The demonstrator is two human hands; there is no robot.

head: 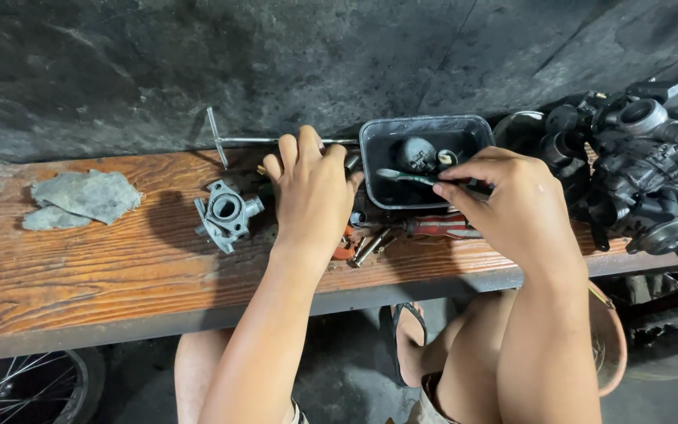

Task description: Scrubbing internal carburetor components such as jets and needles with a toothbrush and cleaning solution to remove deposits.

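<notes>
- Keep your right hand [512, 200] pinching the green-handled brush [410, 177] low over the black tray [370, 169], at the tabletop's [103, 259] far edge.
- Your left hand [311, 188] lies curled, knuckles up, beside the tray; what its grip encloses cannot be told.
- The tray holds a dark round part [417, 154] and a small ring [447, 157].

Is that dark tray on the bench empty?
No. The dark tray holds a round black part and a small ring; a toothbrush head reaches in.

Two bare forearms without sleeves, bare knees, dark flip-flop sandal [408, 323] on one foot
</notes>
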